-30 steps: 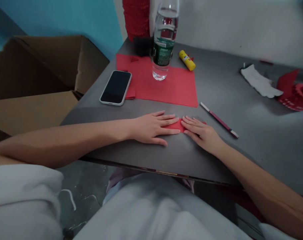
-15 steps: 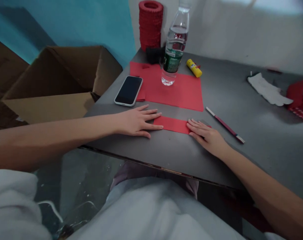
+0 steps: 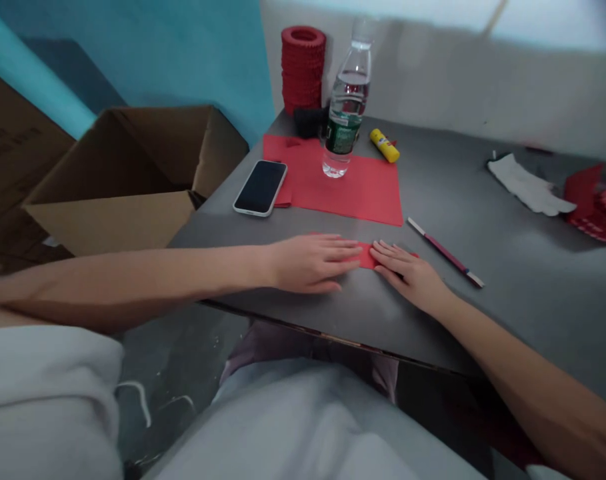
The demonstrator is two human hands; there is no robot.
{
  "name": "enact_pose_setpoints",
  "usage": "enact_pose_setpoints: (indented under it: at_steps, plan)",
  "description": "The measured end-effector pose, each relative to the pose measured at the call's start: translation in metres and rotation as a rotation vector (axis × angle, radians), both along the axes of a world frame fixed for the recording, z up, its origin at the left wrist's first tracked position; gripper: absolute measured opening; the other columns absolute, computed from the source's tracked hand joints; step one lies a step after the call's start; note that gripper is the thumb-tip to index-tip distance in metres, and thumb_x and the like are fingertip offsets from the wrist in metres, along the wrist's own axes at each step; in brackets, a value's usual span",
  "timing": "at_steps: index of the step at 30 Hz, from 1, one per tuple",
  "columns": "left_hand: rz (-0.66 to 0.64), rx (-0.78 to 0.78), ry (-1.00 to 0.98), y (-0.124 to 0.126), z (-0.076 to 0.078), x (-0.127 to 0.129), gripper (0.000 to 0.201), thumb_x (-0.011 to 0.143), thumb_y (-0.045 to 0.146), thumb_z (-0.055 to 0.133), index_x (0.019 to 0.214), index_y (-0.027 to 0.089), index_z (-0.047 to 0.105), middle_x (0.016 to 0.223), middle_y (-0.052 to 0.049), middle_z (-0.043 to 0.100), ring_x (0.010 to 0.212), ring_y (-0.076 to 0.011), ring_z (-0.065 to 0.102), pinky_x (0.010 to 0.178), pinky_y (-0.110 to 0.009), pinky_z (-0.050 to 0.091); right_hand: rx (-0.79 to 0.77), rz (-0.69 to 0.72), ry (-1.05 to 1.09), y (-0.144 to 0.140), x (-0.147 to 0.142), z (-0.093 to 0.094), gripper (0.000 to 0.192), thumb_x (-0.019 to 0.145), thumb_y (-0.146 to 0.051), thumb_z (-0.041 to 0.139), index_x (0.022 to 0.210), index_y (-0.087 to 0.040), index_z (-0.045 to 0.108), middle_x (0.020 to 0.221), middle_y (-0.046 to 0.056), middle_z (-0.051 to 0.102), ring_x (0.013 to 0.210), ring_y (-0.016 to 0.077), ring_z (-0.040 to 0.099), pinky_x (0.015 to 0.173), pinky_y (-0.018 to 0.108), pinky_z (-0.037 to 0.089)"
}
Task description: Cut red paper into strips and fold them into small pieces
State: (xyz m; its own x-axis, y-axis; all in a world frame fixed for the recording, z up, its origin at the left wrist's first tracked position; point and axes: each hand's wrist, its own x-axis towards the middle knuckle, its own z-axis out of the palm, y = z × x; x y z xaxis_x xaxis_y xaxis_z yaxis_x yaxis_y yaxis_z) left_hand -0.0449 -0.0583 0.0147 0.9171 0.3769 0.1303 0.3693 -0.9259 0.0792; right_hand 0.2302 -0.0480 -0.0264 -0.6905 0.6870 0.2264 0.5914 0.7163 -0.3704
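A narrow strip of red paper (image 3: 366, 256) lies flat on the grey table near its front edge. Over its left and middle part rests my left hand (image 3: 315, 263), palm down with fingers stretched out, hiding most of the strip. My right hand (image 3: 403, 269) lies flat on the strip's right end, fingers extended. Only a short red stretch shows between the two sets of fingertips. To the right of my right hand is a slim craft knife or pen-like tool (image 3: 447, 253) with a dark red middle and pale ends.
Behind the strip lie larger red sheets (image 3: 350, 197), with a water bottle (image 3: 343, 127) standing on them and a phone (image 3: 261, 188) at their left. A yellow glue stick (image 3: 385, 145), red ring stack (image 3: 303, 70) and white glove (image 3: 527, 183) are farther back. An open cardboard box (image 3: 110, 223) stands left.
My left hand has slid right along the red strip, from its left end toward my right hand. My right hand stays on the right end. The camera view has shifted slightly.
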Motion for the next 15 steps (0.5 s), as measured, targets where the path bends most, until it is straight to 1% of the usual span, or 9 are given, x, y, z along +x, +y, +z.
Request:
enact_pose_setpoints:
  at_steps: [2,3,5,8,12,15]
  plan:
    - [-0.044,-0.103,0.038,-0.001,-0.01,0.019,0.063,0.091,0.048,0.044,0.141,0.011,0.032,0.148,-0.015,0.027,0.139,-0.0249,0.021,0.115,-0.044,0.019,-0.004,0.004,-0.003,0.0,0.0,0.001,0.039,0.093,-0.029,0.04,0.128,-0.019,0.053,0.132,0.008,0.051,0.125,0.0198,0.044,0.108,0.043,0.036]
    - [-0.052,-0.139,0.04,0.0,-0.015,0.024,0.068,0.09,0.051,0.044,0.143,0.011,0.027,0.149,-0.015,0.024,0.14,-0.0252,0.017,0.115,-0.045,0.016,-0.004,0.004,-0.003,0.0,0.0,0.001,0.039,0.093,-0.029,0.04,0.128,-0.019,0.053,0.132,0.008,0.051,0.125,0.0196,0.044,0.108,0.043,0.036]
    - [-0.051,-0.175,0.029,0.003,-0.023,0.029,0.073,0.09,0.054,0.042,0.145,0.011,0.022,0.15,-0.015,0.022,0.141,-0.0253,0.014,0.116,-0.044,0.012,-0.008,0.0,-0.006,0.0,0.0,0.001,0.039,0.093,-0.029,0.039,0.129,-0.019,0.052,0.132,0.007,0.051,0.126,0.019,0.044,0.108,0.042,0.036]
    - [-0.039,-0.16,0.013,0.008,-0.027,0.029,0.072,0.089,0.055,0.042,0.144,0.011,0.025,0.149,-0.015,0.025,0.14,-0.0257,0.018,0.115,-0.042,0.013,-0.008,-0.013,-0.006,0.0,-0.001,0.002,0.039,0.093,-0.029,0.04,0.13,-0.021,0.052,0.132,0.006,0.051,0.126,0.019,0.044,0.107,0.043,0.037]
    - [-0.022,-0.121,0.017,0.012,-0.023,0.033,0.067,0.089,0.054,0.044,0.14,0.012,0.034,0.144,-0.016,0.035,0.135,-0.028,0.031,0.111,-0.042,0.024,0.004,-0.011,-0.036,-0.001,-0.001,0.003,0.04,0.093,-0.029,0.039,0.13,-0.021,0.052,0.132,0.007,0.051,0.126,0.0198,0.044,0.107,0.044,0.037]
    - [-0.007,-0.061,0.007,0.013,-0.023,0.035,0.06,0.09,0.053,0.043,0.135,0.013,0.043,0.139,-0.018,0.041,0.129,-0.0299,0.039,0.107,-0.041,0.031,0.025,-0.042,-0.053,-0.001,-0.001,0.003,0.043,0.093,-0.032,0.041,0.131,-0.016,0.05,0.135,0.011,0.048,0.128,0.0217,0.042,0.107,0.045,0.037]
